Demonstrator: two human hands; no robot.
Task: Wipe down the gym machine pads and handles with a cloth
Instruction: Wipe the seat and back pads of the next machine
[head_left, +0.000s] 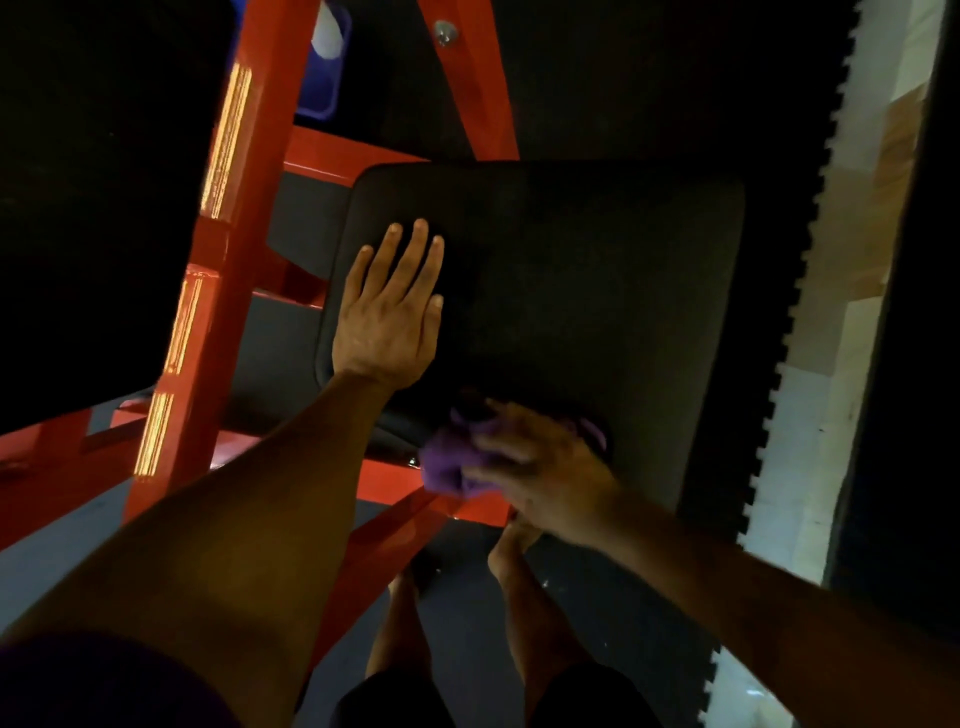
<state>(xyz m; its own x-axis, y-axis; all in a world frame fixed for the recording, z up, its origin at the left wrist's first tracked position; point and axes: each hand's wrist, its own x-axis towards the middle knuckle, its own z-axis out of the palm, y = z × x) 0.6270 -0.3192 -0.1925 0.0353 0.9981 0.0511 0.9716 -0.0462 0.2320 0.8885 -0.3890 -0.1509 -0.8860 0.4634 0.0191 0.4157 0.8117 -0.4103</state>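
Left hand (387, 306) flat, fingers spread on pad (597, 291) left edge; right hand (540, 467) bunches soft, light cloth (452, 462) at near edge, likely best gripped wadded.

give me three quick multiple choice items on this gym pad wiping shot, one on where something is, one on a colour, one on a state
1. Where on the black pad is the cloth?
A. far edge
B. near edge
C. centre

2. What colour is the machine frame?
A. red
B. yellow
C. white

3. How does the left hand lie?
A. in a fist
B. gripping the frame
C. flat on the pad, fingers straight

Answers:
1 B, the cloth sits at the pad's near edge under the right hand.
2 A, the frame's beams are red.
3 C, the palm rests flat on the pad with straight fingers.
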